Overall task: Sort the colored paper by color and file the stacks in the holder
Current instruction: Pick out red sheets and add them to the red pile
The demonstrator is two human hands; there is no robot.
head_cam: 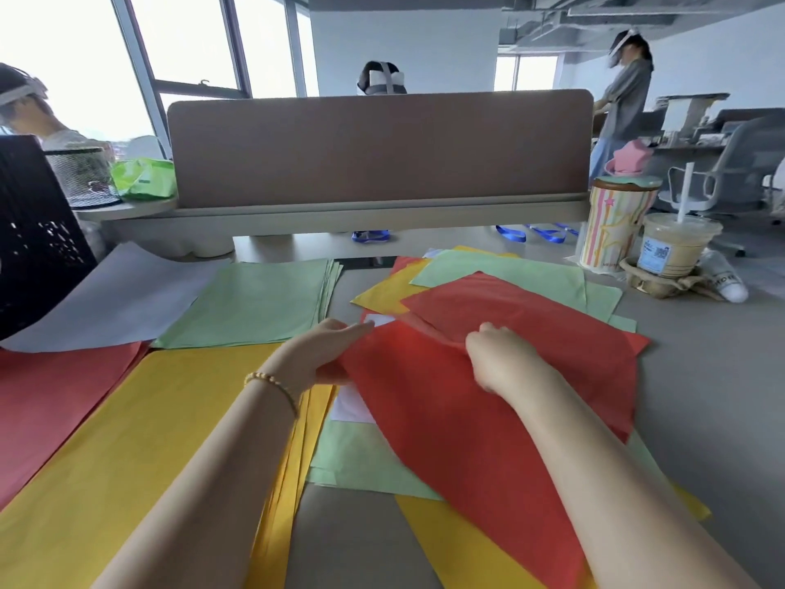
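I'm holding a red sheet (467, 418) with both hands right now. My left hand (327, 346) is gripping its left edge, fingers flat on top and stretched toward 2 o'clock, while my right hand (497, 354) is curled down onto the upper part of the sheet, bunching the paper up in a little ridge. There's a gold bead bracelet (272, 382) sitting on my left wrist.

The red sheet is lying on top of the unsorted mess at 3 o'clock: green, yellow and white sheets are poking out underneath, and another red sheet (509, 308) is sitting just past my fingers at 1 o'clock.

The sorted piles are all over at my left. Yellow stack (140, 440) is at 8 o'clock, touching my left forearm. Red stack (51, 397) is further out at 9 o'clock. Green stack (255, 303) is at 11 o'clock, and a grey stack (114, 295) is beside it at 10 o'clock.

The black holder (34, 231) is standing at the far left edge of the desk (701, 376). Over at 2 o'clock a striped cup (616, 223) and an iced drink (675, 244) with a straw are sitting near each other. A brown divider panel (378, 146) is running across at 12 o'clock.
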